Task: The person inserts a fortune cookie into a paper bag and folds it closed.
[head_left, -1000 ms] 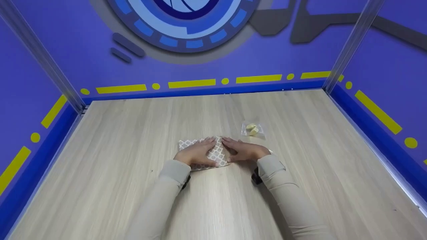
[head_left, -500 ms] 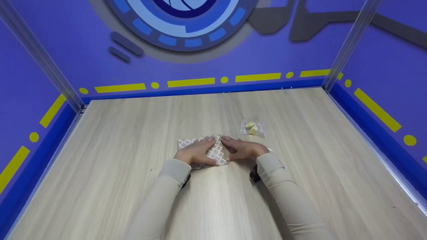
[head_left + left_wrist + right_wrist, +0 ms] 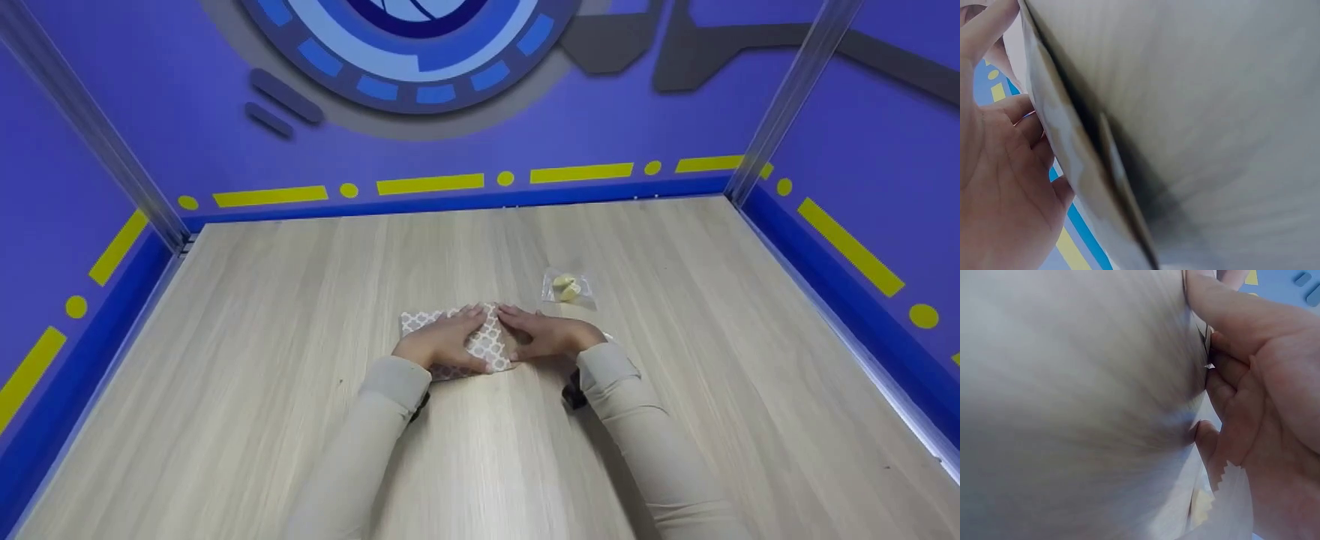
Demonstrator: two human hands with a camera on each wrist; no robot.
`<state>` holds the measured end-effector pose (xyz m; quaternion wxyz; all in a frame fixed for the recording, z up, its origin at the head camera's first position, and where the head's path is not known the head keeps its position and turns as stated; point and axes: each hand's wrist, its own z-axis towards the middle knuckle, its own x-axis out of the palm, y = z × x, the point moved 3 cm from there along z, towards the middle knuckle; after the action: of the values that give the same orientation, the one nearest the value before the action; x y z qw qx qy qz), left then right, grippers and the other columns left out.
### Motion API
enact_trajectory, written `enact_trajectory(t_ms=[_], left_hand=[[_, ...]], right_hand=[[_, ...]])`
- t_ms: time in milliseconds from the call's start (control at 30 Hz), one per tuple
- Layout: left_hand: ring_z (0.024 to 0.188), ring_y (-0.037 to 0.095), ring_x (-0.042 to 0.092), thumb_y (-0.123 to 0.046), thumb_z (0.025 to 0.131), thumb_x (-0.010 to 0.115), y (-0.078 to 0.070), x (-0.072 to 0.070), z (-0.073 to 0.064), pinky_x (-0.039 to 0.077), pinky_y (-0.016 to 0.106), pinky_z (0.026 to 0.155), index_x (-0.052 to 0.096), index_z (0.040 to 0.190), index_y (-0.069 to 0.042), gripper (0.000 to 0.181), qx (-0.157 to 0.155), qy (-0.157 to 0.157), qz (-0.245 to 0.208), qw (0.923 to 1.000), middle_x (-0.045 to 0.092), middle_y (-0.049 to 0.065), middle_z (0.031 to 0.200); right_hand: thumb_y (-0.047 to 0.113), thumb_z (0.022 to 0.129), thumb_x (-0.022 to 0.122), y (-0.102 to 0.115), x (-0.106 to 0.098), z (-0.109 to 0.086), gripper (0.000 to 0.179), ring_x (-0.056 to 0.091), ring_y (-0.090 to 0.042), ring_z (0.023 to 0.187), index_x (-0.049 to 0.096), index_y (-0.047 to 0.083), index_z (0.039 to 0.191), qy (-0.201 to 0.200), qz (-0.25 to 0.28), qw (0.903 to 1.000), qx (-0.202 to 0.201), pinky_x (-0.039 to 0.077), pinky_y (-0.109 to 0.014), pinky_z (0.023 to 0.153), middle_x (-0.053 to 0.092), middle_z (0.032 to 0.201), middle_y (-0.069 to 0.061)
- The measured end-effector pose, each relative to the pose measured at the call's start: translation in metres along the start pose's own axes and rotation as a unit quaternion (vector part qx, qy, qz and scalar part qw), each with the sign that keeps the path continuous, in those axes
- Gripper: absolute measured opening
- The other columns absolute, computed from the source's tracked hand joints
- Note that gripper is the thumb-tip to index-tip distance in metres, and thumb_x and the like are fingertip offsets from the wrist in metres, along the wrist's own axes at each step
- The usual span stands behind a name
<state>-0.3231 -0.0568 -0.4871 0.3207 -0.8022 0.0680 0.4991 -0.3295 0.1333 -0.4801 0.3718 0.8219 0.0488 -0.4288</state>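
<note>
A folded sheet of patterned paper (image 3: 486,349), grey with white lattice, lies on the table in the head view. My left hand (image 3: 448,342) rests across it, fingers laid on top and thumb near its front edge. At the right edge my right hand (image 3: 551,336) touches the paper, fingers extended and thumb apart. Folded layers of the paper (image 3: 1069,135) stand slightly raised in the left wrist view. A whitish strip with a jagged end (image 3: 1235,500), like cut tape, sticks out by my right palm in the right wrist view. What lies beneath the paper is hidden.
A small clear bag (image 3: 568,288) with pale yellow pieces lies beyond my right hand. The light wooden table (image 3: 262,337) is bounded by blue-purple panels (image 3: 465,150) at the back and sides.
Both hands stay in the same place on the paper. Only a slight shift of the head view shows.
</note>
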Motion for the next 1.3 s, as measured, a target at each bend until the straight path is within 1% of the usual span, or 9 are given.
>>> enact_trajectory(t_ms=[100, 300, 500, 767, 1033, 1167, 1300], left_hand=[[0.15, 0.023, 0.008, -0.048, 0.081, 0.07, -0.001, -0.0006, -0.0003, 0.009, 0.044, 0.12, 0.02, 0.153, -0.008, 0.097, -0.004, -0.002, 0.0, 1.0, 0.012, 0.006, 0.161], [0.149, 0.023, 0.01, -0.047, 0.081, 0.072, -0.001, 0.0, -0.0007, 0.01, 0.043, 0.12, 0.021, 0.153, -0.008, 0.096, -0.01, -0.009, -0.002, 0.9999, 0.014, 0.005, 0.161], [0.149, 0.021, 0.01, -0.049, 0.08, 0.072, -0.0003, 0.0016, -0.0014, 0.012, 0.041, 0.12, 0.021, 0.153, -0.01, 0.097, -0.018, -0.011, -0.005, 0.9998, 0.014, 0.003, 0.161], [0.149, 0.022, 0.013, -0.047, 0.08, 0.072, -0.0012, 0.0014, -0.0009, 0.013, 0.042, 0.12, 0.023, 0.152, -0.01, 0.095, -0.015, -0.016, -0.008, 0.9997, 0.017, 0.003, 0.161], [0.146, 0.022, 0.023, -0.045, 0.079, 0.074, 0.0004, 0.0001, -0.0023, 0.022, 0.037, 0.117, 0.031, 0.15, -0.011, 0.09, -0.009, -0.041, -0.017, 0.999, 0.026, 0.004, 0.158], [0.145, 0.023, 0.026, -0.045, 0.079, 0.074, 0.0007, -0.0011, -0.0025, 0.024, 0.038, 0.117, 0.033, 0.15, -0.012, 0.088, -0.006, -0.054, -0.02, 0.9983, 0.029, 0.004, 0.157], [0.144, 0.024, 0.029, -0.046, 0.079, 0.074, 0.0005, -0.0026, -0.0026, 0.024, 0.038, 0.116, 0.035, 0.149, -0.013, 0.086, -0.005, -0.06, -0.015, 0.9981, 0.031, 0.003, 0.156]], right_hand=[[0.03, 0.094, 0.06, -0.0002, -0.0001, 0.0003, 0.08, 0.002, -0.031, 0.149, 0.012, 0.006, 0.154, 0.0, 0.004, 1.0, 0.001, 0.004, -0.052, 0.118, 0.003, 0.162, -0.013], [0.029, 0.094, 0.061, -0.0006, 0.0012, 0.0007, 0.081, 0.002, -0.027, 0.149, 0.012, 0.008, 0.154, 0.001, 0.0, 1.0, 0.005, 0.004, -0.048, 0.119, 0.003, 0.162, -0.01], [0.029, 0.093, 0.062, -0.0003, 0.0019, -0.0009, 0.08, 0.004, -0.027, 0.149, 0.014, 0.009, 0.154, -0.004, -0.003, 1.0, 0.007, 0.006, -0.047, 0.119, 0.005, 0.162, -0.009], [0.03, 0.093, 0.063, -0.0008, 0.0018, -0.0011, 0.08, 0.005, -0.029, 0.149, 0.014, 0.011, 0.154, -0.008, -0.002, 0.9999, 0.011, 0.009, -0.048, 0.119, 0.005, 0.162, -0.008], [0.027, 0.093, 0.063, -0.0004, 0.0011, -0.0005, 0.081, 0.005, -0.031, 0.149, 0.013, 0.006, 0.154, -0.006, -0.002, 0.9999, -0.012, 0.011, -0.048, 0.119, 0.005, 0.162, -0.011], [0.028, 0.093, 0.063, 0.0001, 0.0004, -0.001, 0.082, 0.005, -0.031, 0.149, 0.013, 0.007, 0.154, -0.011, 0.0, 0.9999, -0.008, 0.011, -0.047, 0.119, 0.005, 0.162, -0.012], [0.029, 0.092, 0.064, 0.0006, 0.0, -0.0014, 0.082, 0.006, -0.031, 0.149, 0.014, 0.008, 0.154, -0.013, -0.001, 0.9999, -0.001, 0.012, -0.048, 0.119, 0.006, 0.162, -0.011]])
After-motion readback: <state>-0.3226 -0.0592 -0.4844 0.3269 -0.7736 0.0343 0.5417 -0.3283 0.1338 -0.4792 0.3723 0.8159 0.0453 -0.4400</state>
